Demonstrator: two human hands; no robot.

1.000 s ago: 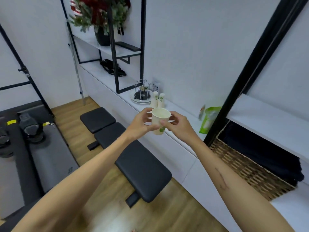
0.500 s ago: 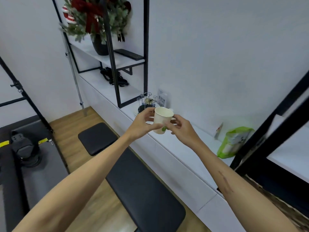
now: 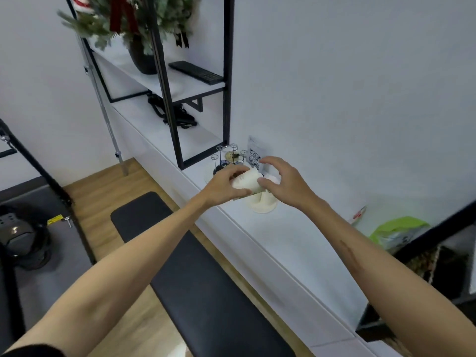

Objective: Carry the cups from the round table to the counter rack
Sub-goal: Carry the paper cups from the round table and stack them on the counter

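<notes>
A white paper cup (image 3: 245, 182) with a green print lies tipped on its side in my left hand (image 3: 223, 186), just above the white counter (image 3: 283, 237). My right hand (image 3: 283, 179) hovers at the cup's base, fingers spread and only the thumb tip touching it. Right below the cup stand two cream stacks of upside-down cups (image 3: 262, 206) on the counter. A small wire rack (image 3: 231, 153) on a round tray sits just behind my hands.
A QR-code sign (image 3: 255, 153) leans on the wall behind the rack. A black metal shelf frame (image 3: 227, 86) rises to the left of it. A green bag (image 3: 396, 231) lies on the counter at right. A black padded bench (image 3: 206, 266) runs alongside the counter.
I have come closer to the counter. The cup went from upright to tipped on its side and dropped towards the cream stacks. My right hand's fingers have spread apart.
</notes>
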